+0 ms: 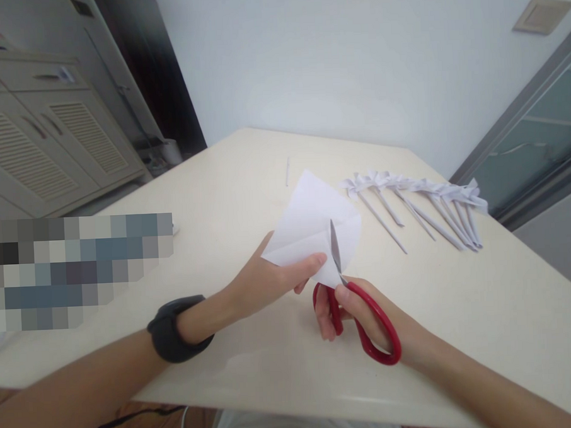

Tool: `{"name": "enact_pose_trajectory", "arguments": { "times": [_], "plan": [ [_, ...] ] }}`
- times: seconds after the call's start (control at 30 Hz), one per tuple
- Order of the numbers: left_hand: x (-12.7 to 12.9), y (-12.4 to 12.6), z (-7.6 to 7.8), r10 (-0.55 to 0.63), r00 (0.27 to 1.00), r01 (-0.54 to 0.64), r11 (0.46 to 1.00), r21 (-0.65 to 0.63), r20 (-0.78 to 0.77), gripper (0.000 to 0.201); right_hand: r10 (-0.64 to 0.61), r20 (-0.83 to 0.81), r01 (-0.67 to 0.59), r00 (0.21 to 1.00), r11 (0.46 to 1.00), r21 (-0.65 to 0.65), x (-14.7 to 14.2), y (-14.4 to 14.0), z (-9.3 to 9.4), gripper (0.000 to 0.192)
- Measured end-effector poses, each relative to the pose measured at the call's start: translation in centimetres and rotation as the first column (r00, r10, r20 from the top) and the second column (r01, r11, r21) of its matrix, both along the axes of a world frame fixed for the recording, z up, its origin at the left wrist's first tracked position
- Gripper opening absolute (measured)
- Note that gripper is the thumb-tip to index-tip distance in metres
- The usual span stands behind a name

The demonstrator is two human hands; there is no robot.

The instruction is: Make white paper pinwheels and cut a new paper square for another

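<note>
Both forearms bare, no sleeves in view. Left hand (264, 279): bare, no rings or glove; black wristband (175, 327), wide and matte, smooth oval top, sits snug just behind the hand. Right hand (366, 318): bare, wrist bare, nothing worn.

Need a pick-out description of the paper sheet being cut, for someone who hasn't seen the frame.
Start at the cream table and look at its near middle, where the two hands meet. The left hand pinches a folded white paper sheet while the right hand works red-handled scissors into its lower edge. Unlike the row of paper stick-shapes lying further right, it is broad, flat and held.
</note>
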State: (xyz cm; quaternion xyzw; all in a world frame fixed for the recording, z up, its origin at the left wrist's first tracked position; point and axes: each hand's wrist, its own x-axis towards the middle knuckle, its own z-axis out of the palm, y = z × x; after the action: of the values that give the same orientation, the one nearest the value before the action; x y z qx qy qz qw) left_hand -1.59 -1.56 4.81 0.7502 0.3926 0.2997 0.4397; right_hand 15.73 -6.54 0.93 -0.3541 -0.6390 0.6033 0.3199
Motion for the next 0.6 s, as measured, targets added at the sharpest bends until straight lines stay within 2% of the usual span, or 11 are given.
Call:
{"name": "enact_pose_trajectory", "arguments": {
  "times": [0.2, 0.4, 0.6],
  "plan": [
    [0.05, 0.00, -0.46, -0.030, 0.999, 0.032, 0.999, -0.042, 0.039, 0.038, -0.014, -0.016, 0.014, 1.000, 1.000, 0.020, 0.01, 0.09, -0.06, 0.041],
    [0.09, -0.09, 0.19, -0.020, 1.000, 0.020, 0.999, -0.042, 0.007, 0.037, -0.012, 0.032, 0.012, 0.999, 1.000, 0.001, 0.09, -0.08, 0.31, 0.043],
    [0.11, -0.11, -0.16, -0.036, 0.999, 0.034, 0.997, -0.073, -0.024, 0.038, -0.018, -0.034, 0.018, 0.999, 1.000, 0.004, -0.18, 0.22, -0.29, 0.043]
  ]
}}
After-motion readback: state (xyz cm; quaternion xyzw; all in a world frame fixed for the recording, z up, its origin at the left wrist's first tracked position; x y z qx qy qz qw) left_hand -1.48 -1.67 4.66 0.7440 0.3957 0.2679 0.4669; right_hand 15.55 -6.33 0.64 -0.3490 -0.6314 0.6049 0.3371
